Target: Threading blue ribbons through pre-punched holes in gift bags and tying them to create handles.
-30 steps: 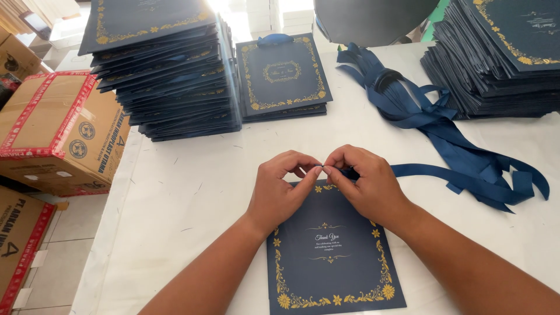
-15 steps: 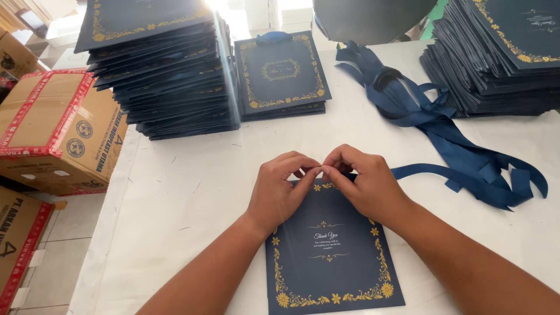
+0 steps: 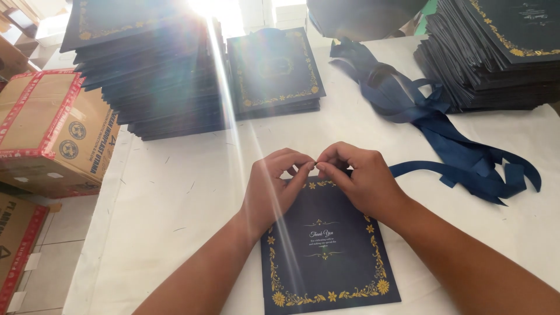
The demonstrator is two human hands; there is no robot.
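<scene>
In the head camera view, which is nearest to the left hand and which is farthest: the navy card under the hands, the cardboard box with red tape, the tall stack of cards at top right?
From the left hand:
1. Navy card, directly under the hand, at centre bottom.
2. Cardboard box, off the table's left edge.
3. Tall stack, at the far right corner.

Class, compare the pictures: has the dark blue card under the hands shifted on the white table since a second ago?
No. The card keeps its place relative to the ribbon pile and table edge; only the camera view drifted.
</scene>
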